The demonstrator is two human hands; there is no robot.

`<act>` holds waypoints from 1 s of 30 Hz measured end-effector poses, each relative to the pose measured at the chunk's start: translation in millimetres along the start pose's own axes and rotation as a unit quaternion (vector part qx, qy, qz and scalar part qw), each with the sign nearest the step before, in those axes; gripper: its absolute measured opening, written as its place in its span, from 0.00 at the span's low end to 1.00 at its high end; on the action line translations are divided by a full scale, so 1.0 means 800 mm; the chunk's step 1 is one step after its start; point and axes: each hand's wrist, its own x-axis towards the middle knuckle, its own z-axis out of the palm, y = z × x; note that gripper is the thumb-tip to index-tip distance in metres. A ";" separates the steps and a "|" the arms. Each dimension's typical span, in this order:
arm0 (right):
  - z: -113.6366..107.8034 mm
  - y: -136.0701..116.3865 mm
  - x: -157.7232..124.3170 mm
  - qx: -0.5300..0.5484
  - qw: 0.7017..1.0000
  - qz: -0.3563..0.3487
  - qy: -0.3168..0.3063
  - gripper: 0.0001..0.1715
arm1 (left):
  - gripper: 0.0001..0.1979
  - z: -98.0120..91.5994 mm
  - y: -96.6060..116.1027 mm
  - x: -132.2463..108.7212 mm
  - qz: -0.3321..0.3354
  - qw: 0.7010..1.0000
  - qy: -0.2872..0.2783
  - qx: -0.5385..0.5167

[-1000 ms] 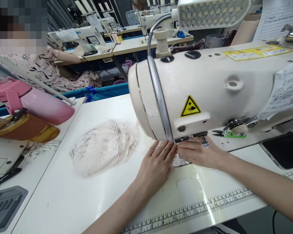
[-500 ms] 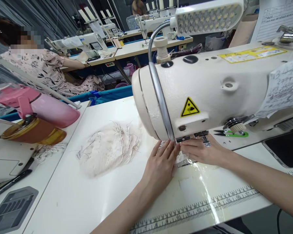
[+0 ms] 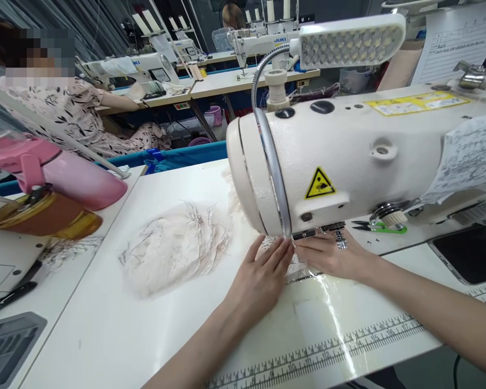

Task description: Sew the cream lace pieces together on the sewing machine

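A piece of white lace fabric [image 3: 295,263] lies under the head of a white sewing machine [image 3: 308,162], partly covered by my hands. My left hand [image 3: 263,275] rests on it left of the needle area, palm down with the fingers stretched out. From the other side, my right hand [image 3: 334,256] has its fingertips pressed together on the lace, close to my left fingertips. The needle and presser foot are mostly hidden behind the machine head and my fingers. Further left on the table is a soft, pale heap of lace pieces [image 3: 174,254] with dark loose threads.
Green thread snips [image 3: 383,227] and a dark phone [image 3: 467,254] lie to the right. A ruler strip [image 3: 308,354] runs along the front edge. At left stand a pink bottle [image 3: 81,175] and an amber cup [image 3: 60,216]. Another person [image 3: 65,113] sits beyond, near more sewing machines.
The camera view has shifted slightly, so the machine sits a little further right and lower. Both hands stay at the lace; a bit more of it shows beside my left fingers.
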 end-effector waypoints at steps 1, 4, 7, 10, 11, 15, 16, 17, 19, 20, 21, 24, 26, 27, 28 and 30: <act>-0.001 -0.002 0.000 -0.017 1.000 -0.008 0.006 0.12 | 0.21 -0.001 -0.003 -0.001 0.003 1.000 -0.001 -0.005; -0.002 -0.008 0.000 -0.055 0.998 -0.019 0.024 0.12 | 0.21 -0.005 -0.011 -0.002 0.010 1.000 -0.007 -0.019; 0.003 -0.012 -0.002 -0.043 0.998 -0.030 0.021 0.14 | 0.21 -0.009 -0.017 -0.002 0.015 1.000 -0.015 -0.022; 0.011 -0.017 -0.004 -0.018 0.999 -0.021 0.016 0.15 | 0.21 -0.010 -0.021 -0.001 0.018 0.999 -0.026 -0.017; 0.013 -0.018 -0.004 -0.017 1.000 -0.015 0.019 0.15 | 0.21 -0.010 -0.021 0.000 0.016 0.999 -0.027 -0.015; 0.014 -0.023 -0.003 -0.019 0.999 -0.011 0.029 0.16 | 0.21 -0.008 -0.019 0.001 -0.004 1.000 -0.017 -0.013; 0.013 -0.024 -0.003 -0.017 0.999 -0.011 0.030 0.17 | 0.21 -0.008 -0.018 0.001 -0.008 1.000 -0.014 -0.013; 0.012 -0.025 -0.002 -0.015 0.999 -0.010 0.031 0.17 | 0.20 -0.007 -0.017 0.001 -0.010 1.000 -0.011 -0.013; 0.010 -0.026 -0.002 -0.011 0.999 -0.009 0.032 0.17 | 0.20 -0.007 -0.015 0.001 -0.012 1.000 -0.010 -0.011; 0.009 -0.026 -0.001 -0.010 0.999 -0.009 0.032 0.17 | 0.20 -0.007 -0.014 0.002 -0.014 1.000 -0.009 -0.010; 0.009 -0.026 -0.002 -0.009 0.999 -0.009 0.032 0.17 | 0.20 -0.007 -0.013 0.002 -0.017 1.000 -0.008 -0.008; 0.008 -0.025 -0.003 -0.010 0.999 -0.008 0.038 0.17 | 0.20 -0.007 -0.009 0.003 -0.033 0.999 0.001 0.001; 0.007 -0.023 -0.004 -0.008 0.999 -0.006 0.032 0.17 | 0.20 -0.006 -0.006 0.004 -0.041 0.999 0.006 0.009; 0.007 -0.022 -0.004 -0.005 1.000 -0.005 0.024 0.16 | 0.20 -0.006 -0.004 0.004 -0.044 0.999 0.007 0.013; 0.006 -0.021 -0.004 -0.001 1.000 -0.005 0.015 0.16 | 0.20 -0.006 -0.002 0.004 -0.046 0.999 0.009 0.018; 0.004 -0.017 -0.004 0.006 1.000 -0.003 0.002 0.16 | 0.19 -0.007 0.000 0.005 -0.049 0.998 0.013 0.027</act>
